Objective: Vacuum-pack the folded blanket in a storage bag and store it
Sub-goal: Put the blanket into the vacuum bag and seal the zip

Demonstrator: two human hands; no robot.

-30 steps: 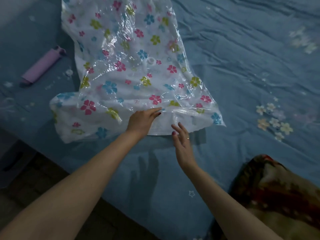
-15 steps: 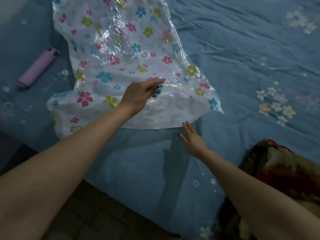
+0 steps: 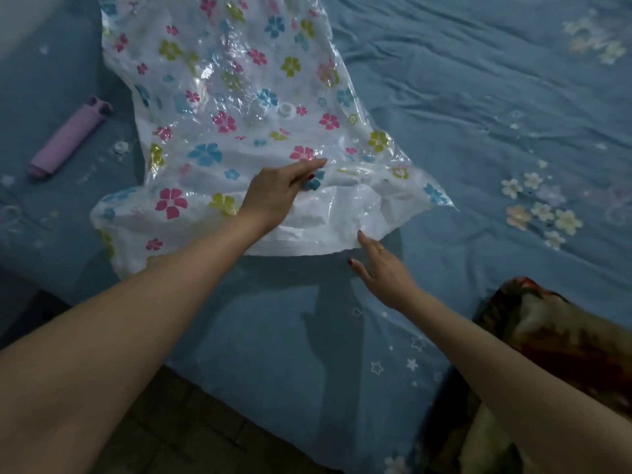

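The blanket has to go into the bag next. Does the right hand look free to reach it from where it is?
Probably yes. The right hand is open, holding nothing, at the storage bag edge. The folded blanket lies beside that forearm on the bed, with nothing between them.

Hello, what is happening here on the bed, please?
A person is opening a flowered plastic storage bag spread on a blue bedsheet. The left hand pinches and lifts the upper layer at the bag's mouth, while the right hand, fingers straight, touches the lower edge. The folded blanket lies outside the bag, at the lower right. A purple hand pump lies on the sheet to the left of the bag.
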